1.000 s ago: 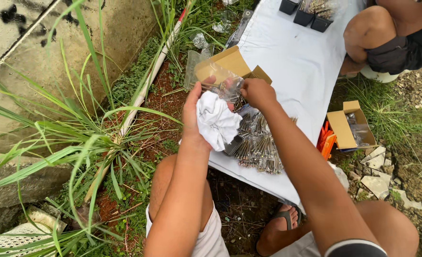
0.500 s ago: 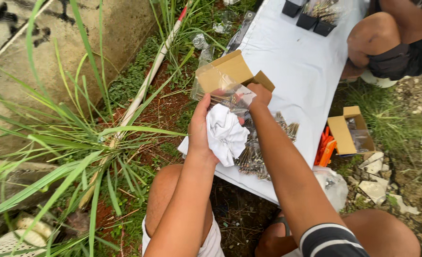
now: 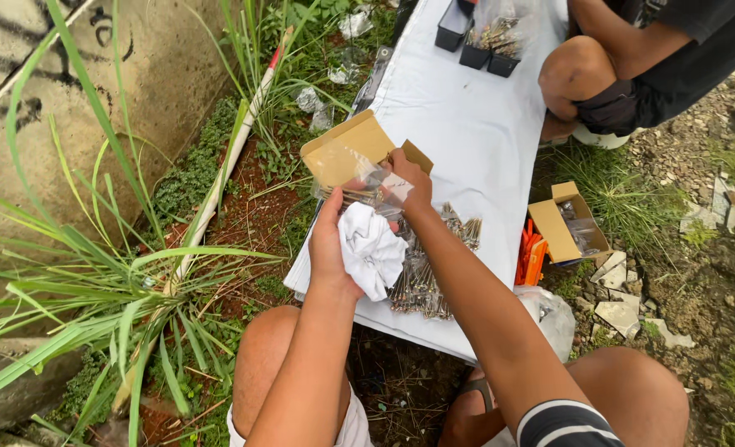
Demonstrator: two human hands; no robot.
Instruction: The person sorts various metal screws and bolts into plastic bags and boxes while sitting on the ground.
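Left hand [image 3: 332,248] clutches a crumpled white cloth [image 3: 372,251]; right hand [image 3: 411,184] pinches a crinkly clear plastic bag [image 3: 366,187].

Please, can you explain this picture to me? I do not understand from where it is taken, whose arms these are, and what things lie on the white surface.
The picture comes from a camera worn on a person's head, looking down, so the two bare arms from the bottom edge are that person's own. The left hand holds a crumpled white cloth. The right hand grips a clear plastic bag with thin metal pieces inside, just above an open cardboard box. Below lies a white sheet spread on the ground, with a pile of thin metal pieces on it and small dark trays at the far end. Another person sits at the top right. A second small box lies on the grass.
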